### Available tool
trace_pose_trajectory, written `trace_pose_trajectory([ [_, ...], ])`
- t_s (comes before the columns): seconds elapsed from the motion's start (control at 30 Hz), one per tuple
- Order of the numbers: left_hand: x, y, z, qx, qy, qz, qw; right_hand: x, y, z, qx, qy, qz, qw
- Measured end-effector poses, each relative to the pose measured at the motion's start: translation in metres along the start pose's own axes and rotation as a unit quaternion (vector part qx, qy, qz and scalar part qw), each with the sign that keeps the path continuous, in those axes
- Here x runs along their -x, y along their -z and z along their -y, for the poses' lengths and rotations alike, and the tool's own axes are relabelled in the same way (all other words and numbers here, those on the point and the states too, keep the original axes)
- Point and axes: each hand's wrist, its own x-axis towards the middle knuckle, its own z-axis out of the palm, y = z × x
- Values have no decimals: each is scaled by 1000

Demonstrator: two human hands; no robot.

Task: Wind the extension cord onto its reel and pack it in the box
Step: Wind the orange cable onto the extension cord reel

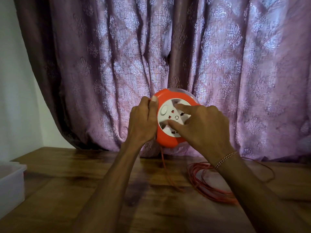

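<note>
Midair, left grip clenches reel rim; right grip released, fingertips on face.

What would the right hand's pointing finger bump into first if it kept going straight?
The right hand already seems to touch the reel's white socket face; pushing on, it would press that, probably.

Home room, patterned curtain, wooden table
</note>
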Motion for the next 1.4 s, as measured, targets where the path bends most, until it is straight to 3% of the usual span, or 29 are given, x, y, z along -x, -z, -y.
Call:
trace_pose_trajectory([
  [0.17,0,0,1,-18,-8,9,1000,-3,-6,-7,-51,-9,-13,999],
  [0.33,-1,1,1,-15,0,-5,1000,-9,4,-14,-38,101,-21,994],
  [0.43,-2,3,1,-8,5,-3,1000,-11,8,-17,-45,171,77,981],
  [0.5,-2,4,1,-6,3,-2,1000,-9,11,-10,-1,169,142,975],
  [0.57,-2,3,0,-2,3,-1,1000,-6,11,-5,34,169,161,972],
  [0.83,0,0,2,-16,-14,12,1000,-1,3,-9,46,159,78,983],
  [0.97,0,2,-1,-17,-10,3,1000,1,3,-4,24,84,41,995],
  [1.13,-1,3,-2,0,1,3,1000,1,-2,1,-4,-2,-74,997],
  [1.3,-1,2,-2,4,2,0,1000,-3,2,-3,-8,37,-73,997],
  [1.4,-2,5,-3,7,2,-13,1000,-8,3,-11,-40,114,-50,991],
])
